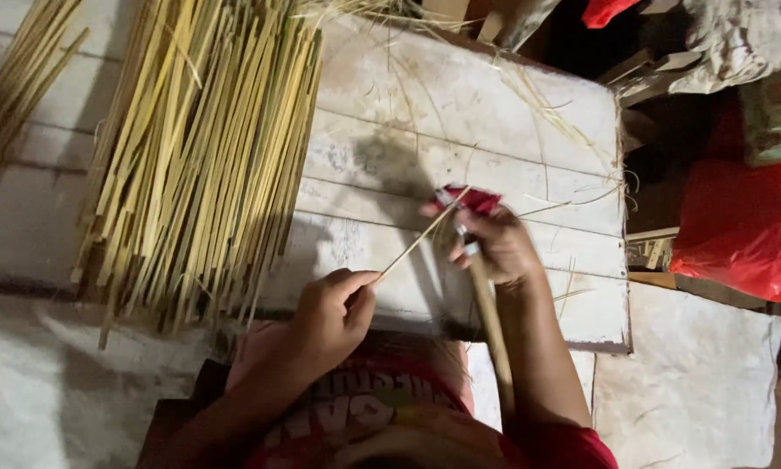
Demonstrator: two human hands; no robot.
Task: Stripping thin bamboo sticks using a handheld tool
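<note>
The left hand [331, 314] sat at the near edge of the white plank surface [460, 113], its fingers pinched together on the lower end of a thin bamboo strip [415, 243]. The strip ran up and to the right from that pinch, slanting over the boards toward the right hand [493, 245], which was near the middle of the surface, a little toward its right edge. The right hand's fingers were clamped around a knife with a long wooden handle [491, 334]; the handle reached back along the forearm toward the person's body. The blade end was mostly hidden under the fingers, so where it met the strip could not be told for certain, though it seemed to touch the strip's upper end. Something red [476, 200] showed at the fingertips of that hand, perhaps a wrapping or cloth.

A thick bundle of bamboo strips [201, 156] lay across the left edge of the surface, fanned out and overhanging its near left corner. A smaller bundle of strips [17, 82] lay well apart beyond the far left corner, on the floor. Loose fibres [547, 108] were scattered near the far right corner. A red plastic bag [742, 230] sat beyond the right edge.
</note>
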